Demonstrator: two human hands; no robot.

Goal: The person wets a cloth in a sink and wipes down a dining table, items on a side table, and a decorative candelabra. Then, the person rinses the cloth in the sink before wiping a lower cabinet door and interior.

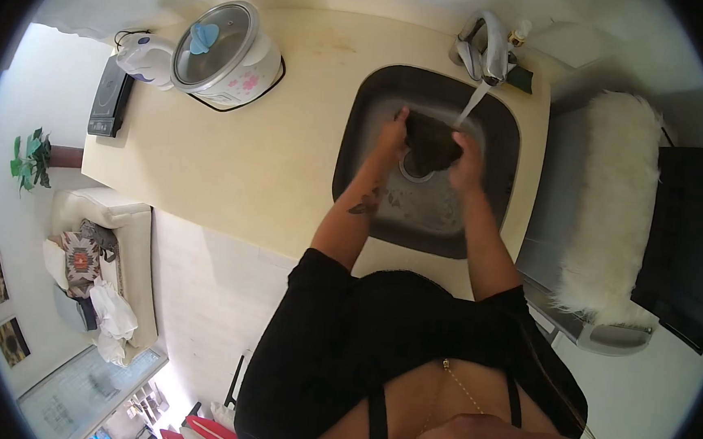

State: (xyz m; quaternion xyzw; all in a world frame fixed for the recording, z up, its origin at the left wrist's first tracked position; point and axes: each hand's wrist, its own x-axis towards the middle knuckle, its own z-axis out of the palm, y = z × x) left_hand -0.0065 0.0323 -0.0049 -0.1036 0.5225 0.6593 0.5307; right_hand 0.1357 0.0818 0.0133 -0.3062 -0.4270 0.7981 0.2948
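Between my two hands a dark green, cloth-like piece (432,142) is stretched out over the sink (356,150). My left hand (393,133) grips its left edge, with the thumb on top. At the right edge my right hand (467,161) has its fingers closed on the same piece. Water (474,102) runs from the chrome faucet (486,49) and falls at the piece's upper right, near my right fingers. Below the piece, the drain (417,169) is partly covered by it. Wet drops lie on the sink floor.
A rice cooker (236,65) with a glass lid, a white kettle (146,58) and a black hot plate (111,97) stand on the counter's left. Behind the faucet are a small bottle (520,32) and a dark green pad (522,79). White fur (613,213) lies to the right.
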